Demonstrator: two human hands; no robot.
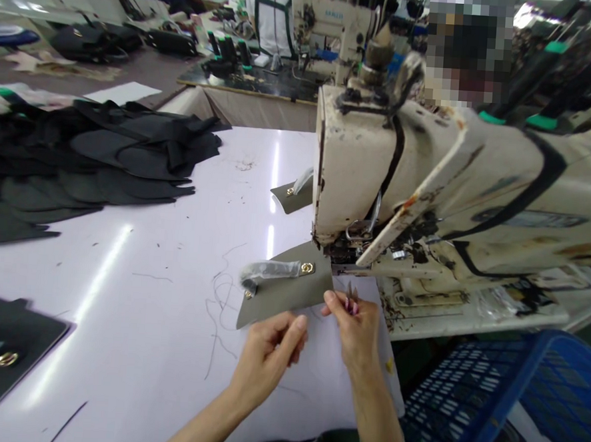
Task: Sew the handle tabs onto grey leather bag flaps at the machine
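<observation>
A grey-olive panel (pixel 316 290) lies on the white tabletop, its right end by the sewing machine's needle area. On it sits a plastic-wrapped handle (pixel 277 270) with a gold fitting (pixel 307 268). My left hand (pixel 270 353) is closed at the panel's near edge, thumb against curled fingers; whatever it pinches, if anything, is too small to make out. Close to the panel's right corner, my right hand (pixel 359 328) is closed around small scissors (pixel 352 300) with pink handles, their blades pointing up. Loose dark threads (pixel 220 303) curl on the table left of the panel.
The sewing machine (pixel 369 165) fills the right side. Below it stands a blue basket (pixel 495 386). Dark cut pieces (pixel 104 149) are heaped at left. Similar panels lie behind the machine head (pixel 297 196) and at near left (pixel 23 328). Another person (pixel 469 51) is beyond the machine.
</observation>
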